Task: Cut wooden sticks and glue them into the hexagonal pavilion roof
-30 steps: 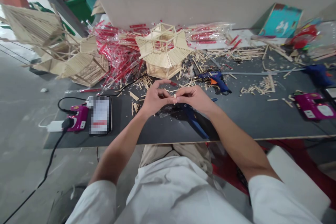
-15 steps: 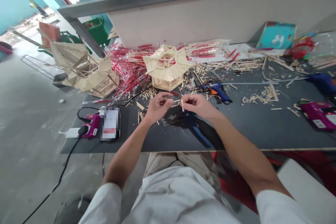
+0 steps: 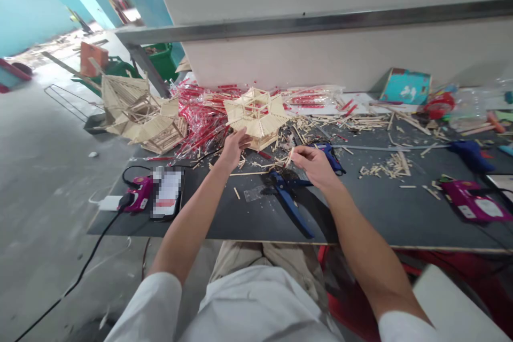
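Stick [image 3: 290, 157] pinched in right hand [image 3: 315, 164], mid-frame. Left hand [image 3: 236, 148] at front of stick model [image 3: 256, 113], upper centre; grip unclear.

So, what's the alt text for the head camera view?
A person's left hand is at a roofed model of wooden sticks, while the right hand pinches a small stick above a dark worktable. Around them lie scattered stick pieces, a blue-handled tool and a blue glue gun.

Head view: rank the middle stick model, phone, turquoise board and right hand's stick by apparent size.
1. Middle stick model
2. Phone, turquoise board: too alike to rank
3. Stick in the right hand
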The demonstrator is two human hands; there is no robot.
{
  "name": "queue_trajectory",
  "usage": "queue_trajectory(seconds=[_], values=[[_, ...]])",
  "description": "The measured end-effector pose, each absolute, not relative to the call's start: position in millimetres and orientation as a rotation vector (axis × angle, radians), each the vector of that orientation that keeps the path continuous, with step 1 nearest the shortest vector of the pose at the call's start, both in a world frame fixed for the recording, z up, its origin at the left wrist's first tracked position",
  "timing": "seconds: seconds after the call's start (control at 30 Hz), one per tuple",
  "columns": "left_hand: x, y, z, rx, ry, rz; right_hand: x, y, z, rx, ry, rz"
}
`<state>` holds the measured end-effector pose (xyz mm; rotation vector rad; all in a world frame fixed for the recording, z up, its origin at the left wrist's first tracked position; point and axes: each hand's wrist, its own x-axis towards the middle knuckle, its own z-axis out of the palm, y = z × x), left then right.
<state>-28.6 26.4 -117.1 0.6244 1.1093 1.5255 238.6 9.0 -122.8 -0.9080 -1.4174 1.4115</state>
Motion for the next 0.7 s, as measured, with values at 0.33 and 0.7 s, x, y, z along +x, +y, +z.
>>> queue_trajectory(seconds=[0.33,0.7], values=[[-17.7,33.6,-107.4,0.428,0.905,1.541,239.1,8.3,-121.9,-0.963,-1.43,1.302],[-19.5,10.3,-131.0,0.513,0.705,1.478,236.8,11.1,-126.4,-1.034,-1.507,1.187]])
